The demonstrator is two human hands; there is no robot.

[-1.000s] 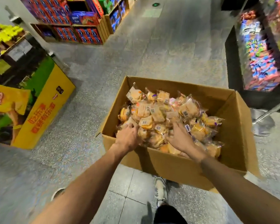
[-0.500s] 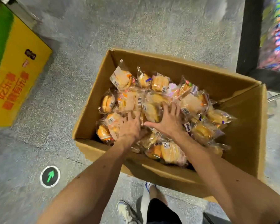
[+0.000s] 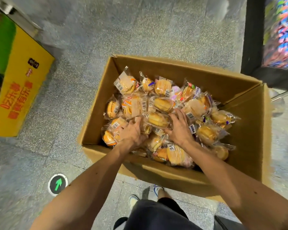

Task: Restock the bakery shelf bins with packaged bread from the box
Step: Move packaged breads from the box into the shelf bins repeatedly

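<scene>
An open cardboard box [image 3: 186, 70] stands on the floor in front of me, filled with several clear packs of bread [image 3: 163, 87]. Both my hands are inside it, near its front left. My left hand [image 3: 131, 132] digs into the pile, its fingers curled round packs there. My right hand [image 3: 179, 128] lies on the pile with its fingers spread, touching the packs. One bun pack [image 3: 157, 120] sits between the two hands. No shelf bin is in view.
A yellow and green display carton [image 3: 22, 90] stands on the floor to the left. A black display stand with colourful goods [image 3: 254, 47] is at the right, close to the box's far corner. A green arrow marker [image 3: 57, 185] is on the floor; my feet are below the box.
The view has dropped closer to the box. My right hand slid slightly right across the packs. My left hand stays dug into the pile at the front left.
</scene>
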